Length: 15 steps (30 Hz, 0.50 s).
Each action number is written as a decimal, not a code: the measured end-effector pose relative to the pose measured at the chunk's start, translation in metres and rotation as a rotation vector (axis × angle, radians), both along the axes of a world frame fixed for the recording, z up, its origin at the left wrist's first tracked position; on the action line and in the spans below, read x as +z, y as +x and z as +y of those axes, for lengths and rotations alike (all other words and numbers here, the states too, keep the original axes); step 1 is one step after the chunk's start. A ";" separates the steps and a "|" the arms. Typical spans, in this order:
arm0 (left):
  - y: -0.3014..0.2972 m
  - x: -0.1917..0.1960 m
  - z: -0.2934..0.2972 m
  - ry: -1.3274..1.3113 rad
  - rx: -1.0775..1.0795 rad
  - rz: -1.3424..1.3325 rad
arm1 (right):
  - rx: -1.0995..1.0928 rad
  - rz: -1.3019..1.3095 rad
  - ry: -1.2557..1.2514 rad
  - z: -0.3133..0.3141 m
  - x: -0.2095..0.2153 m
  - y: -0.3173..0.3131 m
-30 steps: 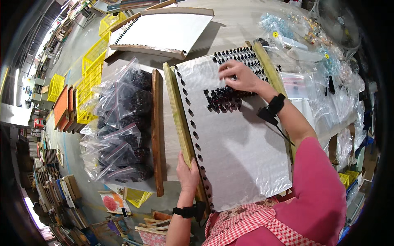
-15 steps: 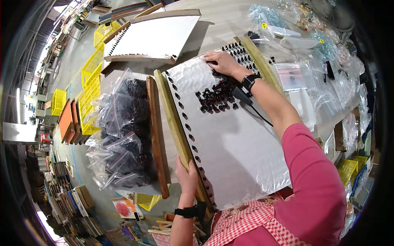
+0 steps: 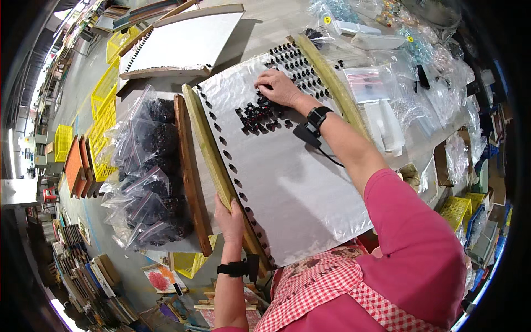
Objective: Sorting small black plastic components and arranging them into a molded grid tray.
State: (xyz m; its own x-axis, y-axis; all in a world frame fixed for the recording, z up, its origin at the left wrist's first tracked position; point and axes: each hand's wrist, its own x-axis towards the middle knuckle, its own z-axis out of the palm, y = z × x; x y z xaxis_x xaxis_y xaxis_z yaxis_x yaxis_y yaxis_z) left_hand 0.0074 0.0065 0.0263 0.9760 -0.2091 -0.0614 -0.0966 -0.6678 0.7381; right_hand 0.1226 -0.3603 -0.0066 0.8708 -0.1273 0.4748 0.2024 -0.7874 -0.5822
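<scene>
A white sheet-covered board (image 3: 298, 182) lies in front of me, with wooden rails along its two sides. My left hand (image 3: 229, 222) wraps round the near part of the left wooden rail (image 3: 206, 146). Over the far half of the sheet, my right hand (image 3: 281, 89) is bent down with thumb and fingertips together, at the far edge of a heap of small black pieces (image 3: 259, 117). Whatever is between those fingertips is too small and hidden to name. Similar black pieces stand in rows (image 3: 298, 63) along the far right, and a single line (image 3: 223, 141) follows the left rail.
Left of the board, clear zip bags (image 3: 152, 166) full of dark pieces lie beside a brown wooden bar (image 3: 191, 177). A second white board (image 3: 185, 41) stands at the far left. Plastic bags (image 3: 409, 99) and packs cover the right side. Yellow crates (image 3: 102, 138) stand farther left.
My right hand has moved a little nearer, toward the heap, and its fingers are more curled. My left hand keeps its hold on the rail. The whole view has shifted slightly.
</scene>
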 end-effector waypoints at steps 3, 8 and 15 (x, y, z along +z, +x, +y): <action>-0.001 -0.008 0.003 -0.018 0.010 0.009 | -0.035 0.016 -0.019 0.011 0.003 -0.011; -0.002 0.000 0.000 0.021 -0.002 -0.016 | -0.069 -0.070 -0.006 0.026 0.005 -0.026; -0.002 0.003 -0.002 -0.026 -0.033 -0.015 | -0.115 -0.030 -0.178 0.031 0.004 -0.049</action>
State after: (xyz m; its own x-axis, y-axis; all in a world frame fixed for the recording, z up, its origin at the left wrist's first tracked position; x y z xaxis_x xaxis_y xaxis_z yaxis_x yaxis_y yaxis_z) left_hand 0.0056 0.0042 0.0295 0.9693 -0.2423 -0.0405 -0.1296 -0.6444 0.7536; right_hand 0.0734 -0.3289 -0.0031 0.8406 -0.1370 0.5240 0.1204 -0.8961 -0.4273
